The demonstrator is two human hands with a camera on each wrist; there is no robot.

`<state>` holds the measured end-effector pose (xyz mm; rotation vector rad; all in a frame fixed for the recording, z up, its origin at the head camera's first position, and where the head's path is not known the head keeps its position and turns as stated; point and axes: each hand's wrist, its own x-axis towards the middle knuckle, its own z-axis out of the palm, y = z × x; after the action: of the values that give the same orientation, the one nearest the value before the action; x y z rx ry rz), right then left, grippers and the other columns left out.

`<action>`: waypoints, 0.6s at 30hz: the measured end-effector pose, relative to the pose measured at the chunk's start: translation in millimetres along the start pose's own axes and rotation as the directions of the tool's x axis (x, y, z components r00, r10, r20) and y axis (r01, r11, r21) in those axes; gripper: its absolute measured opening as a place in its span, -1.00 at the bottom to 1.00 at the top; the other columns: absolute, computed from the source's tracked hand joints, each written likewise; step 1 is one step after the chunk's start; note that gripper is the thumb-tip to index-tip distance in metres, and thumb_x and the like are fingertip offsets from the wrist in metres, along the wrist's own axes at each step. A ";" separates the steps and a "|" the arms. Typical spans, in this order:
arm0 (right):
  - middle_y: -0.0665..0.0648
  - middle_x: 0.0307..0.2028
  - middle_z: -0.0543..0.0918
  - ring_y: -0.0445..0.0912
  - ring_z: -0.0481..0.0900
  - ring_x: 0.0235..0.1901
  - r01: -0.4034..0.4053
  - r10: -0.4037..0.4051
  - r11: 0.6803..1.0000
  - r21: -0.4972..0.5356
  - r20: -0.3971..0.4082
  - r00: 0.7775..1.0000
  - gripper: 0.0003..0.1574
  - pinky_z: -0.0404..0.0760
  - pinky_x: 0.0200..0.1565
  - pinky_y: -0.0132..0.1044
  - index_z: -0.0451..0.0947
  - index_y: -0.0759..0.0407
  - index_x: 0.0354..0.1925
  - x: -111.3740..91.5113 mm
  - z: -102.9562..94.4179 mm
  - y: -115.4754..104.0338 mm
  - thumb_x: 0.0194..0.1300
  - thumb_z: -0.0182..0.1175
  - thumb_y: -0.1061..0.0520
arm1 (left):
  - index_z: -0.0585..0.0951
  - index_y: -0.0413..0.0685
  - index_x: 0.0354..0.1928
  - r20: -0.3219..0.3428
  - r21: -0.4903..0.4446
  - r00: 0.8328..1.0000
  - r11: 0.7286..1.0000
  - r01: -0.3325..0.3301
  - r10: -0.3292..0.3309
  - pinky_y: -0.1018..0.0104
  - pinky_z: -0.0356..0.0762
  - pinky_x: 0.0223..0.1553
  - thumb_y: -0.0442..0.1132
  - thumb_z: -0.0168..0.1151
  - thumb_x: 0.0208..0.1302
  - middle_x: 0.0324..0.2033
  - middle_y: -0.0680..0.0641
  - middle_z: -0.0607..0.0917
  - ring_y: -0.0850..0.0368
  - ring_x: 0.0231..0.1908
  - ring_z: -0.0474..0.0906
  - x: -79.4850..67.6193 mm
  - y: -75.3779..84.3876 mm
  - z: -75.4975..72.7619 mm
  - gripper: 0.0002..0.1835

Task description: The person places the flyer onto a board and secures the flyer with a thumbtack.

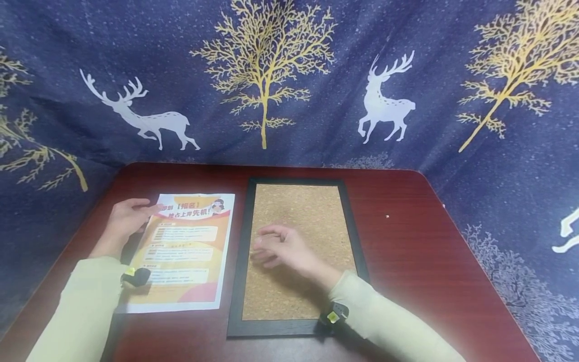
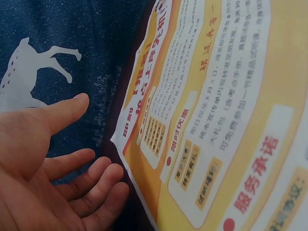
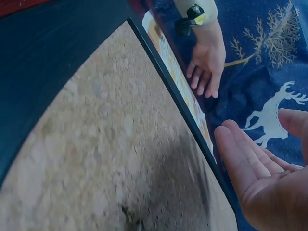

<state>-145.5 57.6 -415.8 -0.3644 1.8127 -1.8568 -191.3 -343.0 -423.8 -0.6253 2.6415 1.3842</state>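
Observation:
A printed poster [image 1: 192,289] in orange, yellow and white lies on the left part of the table, with red lettering across its top. My left hand [image 1: 128,217] is beside its upper left corner; in the left wrist view that hand [image 2: 72,178] has its fingers loosely bent and apart, with nothing between them. To the poster's right lies a cork board [image 1: 298,203] in a dark frame. Over the cork is my right hand [image 1: 289,250], holding nothing. The right wrist view shows this hand [image 3: 269,183] with fingers extended near the frame's edge [image 3: 171,94].
The dark red wooden table [image 1: 420,261] extends to the right of the board, with a tiny pale speck [image 1: 387,216] on it. Behind the table hangs a blue cloth [image 1: 316,136] printed with white deer and golden trees. Each wrist wears a small black device [image 1: 137,276].

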 end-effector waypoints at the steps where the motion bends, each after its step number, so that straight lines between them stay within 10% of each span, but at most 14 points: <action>1: 0.42 -0.05 0.70 0.34 0.69 -0.10 -0.002 0.002 1.000 0.002 0.003 1.000 -0.36 0.70 -0.15 0.08 0.36 0.43 0.30 0.3 1.6 -0.2 0.40 0.25 0.13 | 0.18 -0.39 0.48 0.009 -0.006 1.000 1.000 0.004 -0.004 0.24 0.52 -0.20 0.19 0.30 0.29 0.31 -0.49 0.37 -0.26 0.04 0.51 0.4 -0.1 0.2 -0.01; 18: 0.36 -0.08 0.73 0.24 0.73 -0.13 -0.096 0.094 0.988 0.117 0.021 0.995 -0.39 0.72 -0.18 0.05 0.40 0.41 0.28 0.9 20.5 0.3 0.37 0.29 0.16 | 0.15 -0.49 0.45 0.012 0.060 1.000 0.998 0.010 -0.010 -0.09 0.43 0.14 0.07 0.34 0.29 0.28 -0.55 0.35 -0.33 0.07 0.45 8.0 3.2 7.9 -0.03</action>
<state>-135.4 39.8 -414.8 -0.2445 1.6713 -1.8789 -200.7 -337.5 -428.1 -0.6204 2.6556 1.2964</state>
